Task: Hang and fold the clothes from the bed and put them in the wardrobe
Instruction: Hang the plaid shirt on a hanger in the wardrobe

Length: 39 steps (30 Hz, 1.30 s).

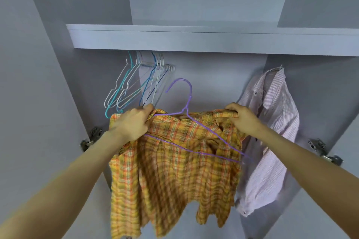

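Observation:
An orange and yellow plaid shirt (174,176) hangs in front of the open wardrobe, held up at its shoulders. My left hand (134,122) grips the shirt's left shoulder together with one end of a purple wire hanger (184,101). My right hand (242,118) grips the shirt's right shoulder. The hanger lies tilted across the shirt's front, its hook pointing up and its right end down near the shirt's right side. The hanger's hook is free of the rail.
Several empty wire hangers (134,83), white, teal and blue, hang at the back left under the grey shelf (194,39). A pink striped shirt (272,132) hangs on a hanger at the right. Door hinges (91,139) sit on both wardrobe sides.

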Each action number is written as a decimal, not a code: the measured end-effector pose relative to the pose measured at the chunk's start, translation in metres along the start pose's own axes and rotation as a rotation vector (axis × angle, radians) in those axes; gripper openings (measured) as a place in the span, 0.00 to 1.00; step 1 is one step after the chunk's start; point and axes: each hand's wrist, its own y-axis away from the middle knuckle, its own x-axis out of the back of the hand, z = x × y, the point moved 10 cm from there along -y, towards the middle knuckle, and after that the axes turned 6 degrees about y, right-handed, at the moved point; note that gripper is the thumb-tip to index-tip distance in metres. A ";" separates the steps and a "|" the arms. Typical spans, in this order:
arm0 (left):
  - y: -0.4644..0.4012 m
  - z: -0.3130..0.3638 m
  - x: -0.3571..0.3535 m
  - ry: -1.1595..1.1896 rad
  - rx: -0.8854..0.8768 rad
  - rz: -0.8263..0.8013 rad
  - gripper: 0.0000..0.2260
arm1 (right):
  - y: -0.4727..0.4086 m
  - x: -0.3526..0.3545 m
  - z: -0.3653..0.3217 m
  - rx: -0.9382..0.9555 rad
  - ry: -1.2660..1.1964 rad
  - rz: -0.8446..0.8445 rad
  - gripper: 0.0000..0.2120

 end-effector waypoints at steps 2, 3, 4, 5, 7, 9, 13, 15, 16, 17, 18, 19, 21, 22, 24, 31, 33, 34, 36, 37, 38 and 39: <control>-0.005 0.004 0.000 -0.117 0.040 0.011 0.12 | 0.004 -0.005 0.003 0.008 -0.020 -0.018 0.13; -0.008 0.006 0.001 -0.169 0.066 0.028 0.14 | 0.007 -0.009 0.004 0.022 0.012 -0.036 0.13; -0.010 0.009 0.004 -0.225 0.079 0.054 0.15 | 0.010 -0.013 0.005 0.039 0.072 -0.054 0.14; -0.011 0.013 0.006 -0.289 0.076 0.080 0.15 | 0.013 -0.015 0.005 0.064 0.166 -0.073 0.15; -0.014 0.021 0.012 -0.394 0.046 0.131 0.14 | 0.017 -0.015 0.007 0.108 0.396 -0.098 0.16; -0.015 0.025 0.019 -0.428 0.032 0.188 0.14 | 0.018 -0.013 0.010 0.097 0.552 -0.101 0.15; -0.014 0.039 0.016 -0.486 0.005 0.214 0.14 | 0.021 -0.010 0.022 -0.041 0.607 -0.116 0.16; -0.012 0.047 0.008 -0.532 -0.026 0.186 0.14 | 0.019 -0.003 0.029 -0.130 0.550 -0.092 0.17; -0.012 0.050 0.004 -0.556 -0.034 0.164 0.15 | 0.018 0.002 0.031 -0.173 0.482 -0.069 0.16; -0.012 0.051 0.001 -0.580 -0.034 0.144 0.15 | 0.017 0.006 0.032 -0.207 0.384 -0.045 0.15; -0.013 0.050 0.000 -0.595 -0.023 0.132 0.15 | 0.016 0.009 0.029 -0.214 0.285 -0.018 0.15; -0.014 0.048 0.001 -0.598 -0.001 0.130 0.15 | 0.014 0.013 0.025 -0.193 0.217 0.010 0.16; -0.016 0.040 0.007 -0.573 0.060 0.143 0.14 | 0.015 0.021 0.012 -0.094 0.272 0.061 0.19; -0.017 0.037 0.011 -0.558 0.085 0.158 0.14 | 0.017 0.023 0.003 -0.029 0.395 0.071 0.19; -0.017 0.034 0.016 -0.549 0.116 0.180 0.14 | 0.023 0.008 -0.012 0.125 0.735 -0.035 0.17; -0.020 0.049 0.014 -0.558 0.043 0.203 0.13 | 0.007 0.029 0.011 -0.082 0.593 -0.019 0.20; -0.020 0.052 0.013 -0.573 0.027 0.199 0.14 | 0.013 0.044 0.022 -0.235 0.060 0.195 0.19; -0.021 0.051 0.014 -0.573 0.034 0.193 0.14 | 0.016 0.044 0.023 -0.269 -0.128 0.243 0.18; -0.023 0.045 0.017 -0.542 0.084 0.191 0.13 | 0.019 0.038 0.015 -0.239 -0.199 0.226 0.16; -0.023 0.040 0.020 -0.512 0.124 0.193 0.13 | 0.020 0.035 0.007 -0.203 -0.149 0.212 0.16; -0.024 0.035 0.022 -0.473 0.163 0.196 0.14 | 0.024 0.037 -0.002 -0.172 -0.104 0.234 0.16; -0.024 0.031 0.024 -0.427 0.195 0.204 0.14 | 0.030 0.039 -0.011 -0.141 -0.083 0.278 0.15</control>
